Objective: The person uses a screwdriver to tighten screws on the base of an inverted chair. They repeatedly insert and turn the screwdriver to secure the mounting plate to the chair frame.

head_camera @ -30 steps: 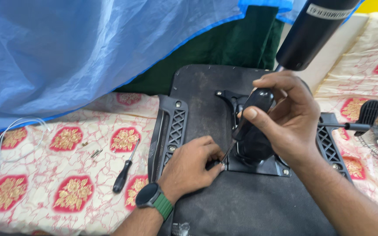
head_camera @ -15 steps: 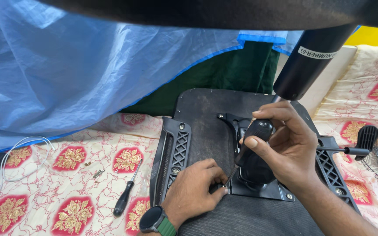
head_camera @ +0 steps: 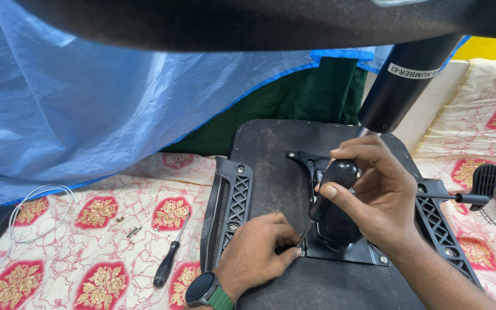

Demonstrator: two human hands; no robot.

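Note:
An upturned black chair seat (head_camera: 271,172) lies in front of me with its metal mechanism plate (head_camera: 340,244) bolted in the middle. My right hand (head_camera: 374,195) grips the black handle of a screwdriver (head_camera: 331,186), whose shaft slants down to the plate's left edge. My left hand (head_camera: 256,252), with a dark watch on a green strap, pinches at the screwdriver tip against the seat. The screw itself is hidden by my fingers. A black gas cylinder (head_camera: 406,86) rises from the mechanism.
A second black-handled screwdriver (head_camera: 167,261) and loose screws (head_camera: 132,231) lie on the patterned cloth at left. Black armrest brackets (head_camera: 231,201) flank the seat. A lever with a paddle (head_camera: 480,183) sticks out right. Blue plastic sheet (head_camera: 116,97) hangs behind; a white cable (head_camera: 30,215) lies far left.
The view has tilted upward, so the scene sits lower in frame and a dark chair part fills the top edge. Both hands stay at the screwdriver, barely shifted.

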